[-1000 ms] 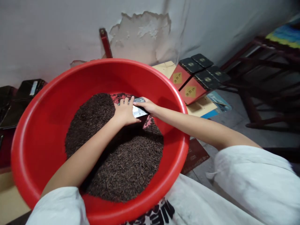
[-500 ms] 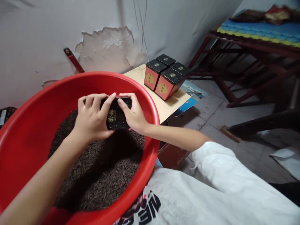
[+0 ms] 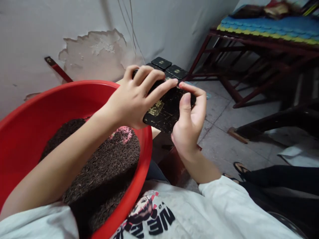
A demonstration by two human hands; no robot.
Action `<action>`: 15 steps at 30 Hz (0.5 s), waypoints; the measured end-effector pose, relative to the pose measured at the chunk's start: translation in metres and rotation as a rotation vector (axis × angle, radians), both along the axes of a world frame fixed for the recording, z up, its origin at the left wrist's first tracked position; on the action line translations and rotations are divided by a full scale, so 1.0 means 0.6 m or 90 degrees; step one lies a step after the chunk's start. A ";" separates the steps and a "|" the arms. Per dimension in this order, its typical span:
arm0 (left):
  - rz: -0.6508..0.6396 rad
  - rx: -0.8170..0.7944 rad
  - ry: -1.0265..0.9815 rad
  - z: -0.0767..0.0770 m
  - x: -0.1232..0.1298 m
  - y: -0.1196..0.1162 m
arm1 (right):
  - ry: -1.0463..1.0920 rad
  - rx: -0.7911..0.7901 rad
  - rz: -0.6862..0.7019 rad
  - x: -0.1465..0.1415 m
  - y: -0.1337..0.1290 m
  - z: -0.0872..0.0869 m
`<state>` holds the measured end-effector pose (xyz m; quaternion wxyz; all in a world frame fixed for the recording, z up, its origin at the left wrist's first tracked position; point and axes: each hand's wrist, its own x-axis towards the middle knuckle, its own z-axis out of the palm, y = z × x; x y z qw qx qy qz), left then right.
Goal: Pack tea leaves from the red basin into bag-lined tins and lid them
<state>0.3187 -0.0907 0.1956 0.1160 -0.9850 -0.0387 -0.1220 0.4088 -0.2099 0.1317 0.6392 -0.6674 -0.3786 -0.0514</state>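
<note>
Both my hands hold a tea tin (image 3: 164,114) by its sides, just past the right rim of a big red plastic basin (image 3: 57,99). Its scuffed black top with gold characters faces me; the rest of its body is hidden. My left hand (image 3: 139,94) spans the far and left edges, fingers bent over the top. My right hand (image 3: 190,121) grips the right edge, its thumb against the top. Dark loose tea leaves (image 3: 107,162) fill the bottom of the basin, with a pink patch showing near the right wall. Behind the held tin stand more black-lidded tins (image 3: 161,62), partly covered.
At the upper right, a dark red wooden stand (image 3: 211,49) carries blue and yellow foam mats (image 3: 264,28). A dark wooden leg (image 3: 269,124) lies across the right-hand floor. Another person's legs (image 3: 281,179) and sandalled feet are at the lower right. Peeling wall (image 3: 97,49) rises behind the basin.
My hands have carried the tin from above the tea leaves to the right, past the basin rim and in front of the other tins. Another person's feet have come into view.
</note>
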 end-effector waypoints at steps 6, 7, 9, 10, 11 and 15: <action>-0.076 -0.161 0.065 -0.064 0.079 -0.001 | 0.119 0.021 -0.004 0.053 -0.012 -0.077; -0.089 -0.155 0.079 -0.076 0.089 -0.002 | 0.142 0.025 -0.008 0.060 -0.014 -0.092; -0.112 -0.128 0.108 -0.100 0.109 -0.002 | 0.177 0.016 -0.015 0.073 -0.019 -0.126; -0.124 -0.117 0.119 -0.112 0.119 -0.001 | 0.188 0.011 -0.011 0.080 -0.023 -0.145; -0.135 -0.110 0.127 -0.124 0.128 0.001 | 0.189 0.007 0.004 0.088 -0.029 -0.166; -0.154 -0.118 0.155 -0.167 0.160 0.014 | 0.129 -0.067 0.140 0.122 -0.051 -0.254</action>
